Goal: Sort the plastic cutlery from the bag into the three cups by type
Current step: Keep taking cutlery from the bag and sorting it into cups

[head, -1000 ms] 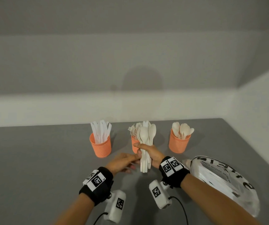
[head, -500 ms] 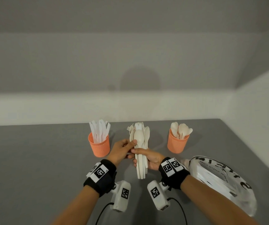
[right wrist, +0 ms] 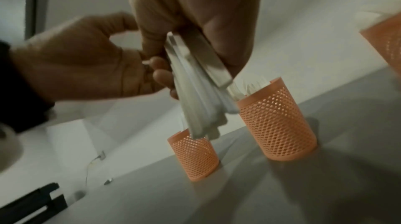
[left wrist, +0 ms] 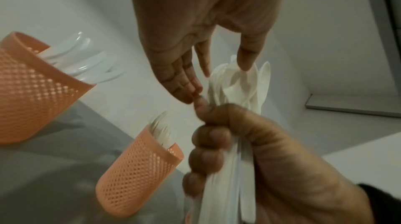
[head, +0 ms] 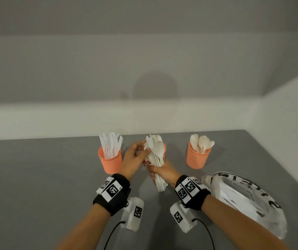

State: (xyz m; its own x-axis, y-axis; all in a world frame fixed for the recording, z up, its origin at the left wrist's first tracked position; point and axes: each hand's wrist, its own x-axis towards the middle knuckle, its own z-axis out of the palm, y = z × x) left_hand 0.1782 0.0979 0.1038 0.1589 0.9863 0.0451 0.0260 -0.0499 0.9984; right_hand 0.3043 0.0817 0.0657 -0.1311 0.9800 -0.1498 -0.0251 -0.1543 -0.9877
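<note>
My right hand (head: 159, 171) grips a bundle of white plastic cutlery (head: 156, 159) by its handles, heads up and tilted left, in front of the middle cup. My left hand (head: 137, 154) is at the heads, thumb and forefinger pinching a spoon (left wrist: 238, 80) at the top of the bundle. Three orange mesh cups stand in a row: the knife cup (head: 110, 161) on the left, the fork cup (left wrist: 139, 172) in the middle and mostly hidden in the head view, the spoon cup (head: 197, 157) on the right. The handle ends (right wrist: 201, 107) fan out below my right fist.
The white printed plastic bag (head: 243, 201) lies on the grey table (head: 36, 177) just right of my right forearm. A wall runs close behind the cups and along the right side. A black object (right wrist: 32, 205) shows low in the right wrist view.
Both hands and the bundle moved away from me toward the middle cup. The left hand rose from beside the handles to the heads, and the bundle now leans left.
</note>
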